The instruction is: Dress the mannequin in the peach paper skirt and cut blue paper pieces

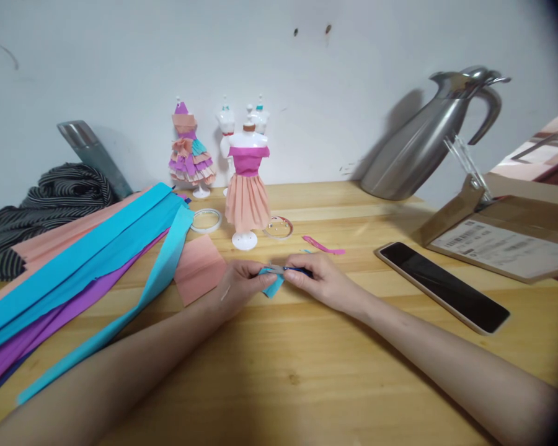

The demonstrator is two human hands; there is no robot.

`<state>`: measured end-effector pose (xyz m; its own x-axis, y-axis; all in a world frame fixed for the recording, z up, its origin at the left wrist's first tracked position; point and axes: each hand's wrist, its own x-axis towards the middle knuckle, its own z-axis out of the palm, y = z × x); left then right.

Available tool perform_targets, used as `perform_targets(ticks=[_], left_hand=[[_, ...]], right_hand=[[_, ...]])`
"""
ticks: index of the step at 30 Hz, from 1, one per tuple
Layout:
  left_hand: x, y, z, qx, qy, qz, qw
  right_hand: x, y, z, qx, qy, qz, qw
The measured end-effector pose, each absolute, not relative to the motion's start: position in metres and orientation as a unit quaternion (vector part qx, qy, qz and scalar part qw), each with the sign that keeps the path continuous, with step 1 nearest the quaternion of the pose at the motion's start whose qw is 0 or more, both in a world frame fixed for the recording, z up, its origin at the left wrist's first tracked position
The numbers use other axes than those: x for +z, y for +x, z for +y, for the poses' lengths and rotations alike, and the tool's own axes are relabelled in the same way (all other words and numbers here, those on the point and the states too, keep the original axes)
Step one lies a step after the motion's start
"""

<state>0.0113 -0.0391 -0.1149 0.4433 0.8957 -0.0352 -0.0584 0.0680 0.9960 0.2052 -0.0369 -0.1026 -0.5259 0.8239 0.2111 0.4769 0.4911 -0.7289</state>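
Between thumb and fingers, my left hand [242,286] pinches a small piece of turquoise crepe paper [272,286]. My right hand [318,280] is closed around the dark blue handles of a small pair of scissors [275,269], whose blades lie at the paper's upper edge. Just behind my hands stands a white mini dress form [244,238] wearing a magenta bodice and a pleated peach skirt. A peach crepe paper square [199,267] lies beside my left hand, and magenta paper scraps [323,246] lie beyond my right.
Long crepe paper strips [88,263] spread across the left. Tape rolls [205,220] flank the front form. Another dressed form [190,152] and bare ones stand near the wall. To the right are a phone [444,286], a cardboard box [511,238] and a steel jug [418,136].
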Motion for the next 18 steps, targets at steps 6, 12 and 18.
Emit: perform_targets(ticks=[6,12,18], left_hand=[[-0.1157,0.0112,-0.0391,0.374,0.561,0.368,0.640],[-0.1164,0.0105,-0.0387,0.377,0.562,0.360,0.643],[-0.1152,0.0109,-0.0389,0.379,0.552,0.364,0.647]], right_hand=[[-0.1048,0.2042,-0.0370,0.305,-0.396,-0.816,0.291],[-0.1059,0.2034,-0.0372,0.301,-0.394,-0.816,0.298],[-0.1088,0.2026,-0.0380,0.303,-0.407,-0.808,0.300]])
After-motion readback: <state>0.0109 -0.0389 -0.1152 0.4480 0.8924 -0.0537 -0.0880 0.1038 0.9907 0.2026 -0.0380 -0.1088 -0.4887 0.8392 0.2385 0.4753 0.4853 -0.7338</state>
